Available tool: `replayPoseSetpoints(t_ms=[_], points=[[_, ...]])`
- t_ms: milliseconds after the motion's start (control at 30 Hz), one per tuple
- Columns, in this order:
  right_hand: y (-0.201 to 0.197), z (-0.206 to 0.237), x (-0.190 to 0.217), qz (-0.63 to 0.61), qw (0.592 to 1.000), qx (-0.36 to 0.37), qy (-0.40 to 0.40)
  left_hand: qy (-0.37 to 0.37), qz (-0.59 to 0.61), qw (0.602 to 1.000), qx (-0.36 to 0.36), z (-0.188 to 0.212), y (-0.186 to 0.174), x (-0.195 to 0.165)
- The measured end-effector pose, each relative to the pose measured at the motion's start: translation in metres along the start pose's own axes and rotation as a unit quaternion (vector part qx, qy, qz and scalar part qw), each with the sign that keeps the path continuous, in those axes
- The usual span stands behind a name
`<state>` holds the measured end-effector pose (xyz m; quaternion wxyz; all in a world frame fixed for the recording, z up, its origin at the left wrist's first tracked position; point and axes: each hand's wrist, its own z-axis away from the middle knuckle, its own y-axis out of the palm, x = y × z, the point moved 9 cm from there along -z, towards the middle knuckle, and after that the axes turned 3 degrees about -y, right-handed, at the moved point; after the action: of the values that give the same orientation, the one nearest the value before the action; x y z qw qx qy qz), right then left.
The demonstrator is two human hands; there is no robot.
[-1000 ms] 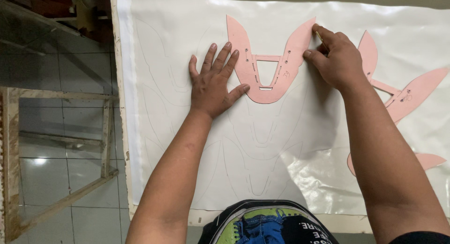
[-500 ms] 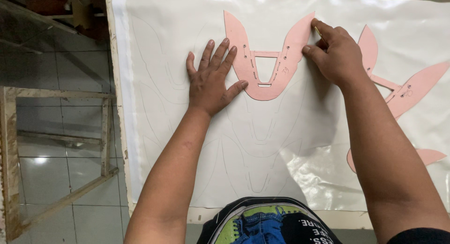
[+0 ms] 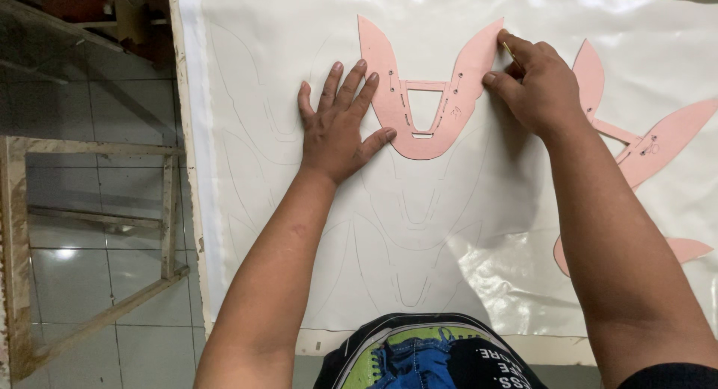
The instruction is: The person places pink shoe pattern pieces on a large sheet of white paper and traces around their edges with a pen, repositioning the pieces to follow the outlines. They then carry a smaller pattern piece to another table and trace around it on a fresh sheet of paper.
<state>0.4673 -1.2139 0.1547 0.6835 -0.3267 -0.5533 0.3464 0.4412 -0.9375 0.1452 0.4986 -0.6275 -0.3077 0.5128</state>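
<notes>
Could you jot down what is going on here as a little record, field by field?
Left hand: left hand pressed flat, fingers spread, on the pink U-shaped card template
Right hand: right hand pinching a thin pencil-like tool at the template's right tip
Surface: glossy white sheet bearing faint traced outlines
Nearby: second pink template to the right
Left of table: wooden frame over a tiled floor

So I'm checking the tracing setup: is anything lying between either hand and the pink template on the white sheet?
Nothing visible does. The left hand lies flat with fingers and thumb on the left side of the pink template. The right hand holds a thin pen right at the template's upper right tip. Only the white sheet lies beneath.
</notes>
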Motion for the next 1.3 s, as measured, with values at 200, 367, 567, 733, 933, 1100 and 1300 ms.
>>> replayPoseSetpoints(t_ms=[200, 367, 567, 733, 933, 1100, 1300], points=[[0.004, -0.001, -0.002, 0.001, 1.000, 0.002, -0.003, -0.066, -0.006, 0.991, 0.117, -0.011, -0.003, -0.014], [0.003, -0.003, 0.002, 0.014, 1.000, 0.003, -0.018, -0.112, -0.028, 0.979, 0.170, -0.033, 0.025, -0.034], [-0.002, -0.012, 0.025, 0.057, 0.998, 0.026, 0.002, -0.049, -0.210, 0.947, 0.237, -0.057, 0.054, -0.064], [-0.029, -0.012, 0.120, -0.024, 0.965, -0.103, -0.238, -0.087, -0.156, 0.940, 0.289, -0.056, 0.046, -0.072], [0.020, -0.018, 0.195, -0.033, 0.948, 0.093, -0.303, -0.005, -0.237, 0.931, 0.277, -0.051, 0.032, -0.082], [0.065, -0.017, 0.199, 0.097, 0.932, 0.203, -0.284, 0.038, -0.263, 0.916, 0.299, -0.043, 0.035, -0.090], [0.079, -0.018, 0.197, 0.125, 0.919, 0.208, -0.311, -0.020, -0.205, 0.941, 0.270, -0.049, 0.034, -0.082]])
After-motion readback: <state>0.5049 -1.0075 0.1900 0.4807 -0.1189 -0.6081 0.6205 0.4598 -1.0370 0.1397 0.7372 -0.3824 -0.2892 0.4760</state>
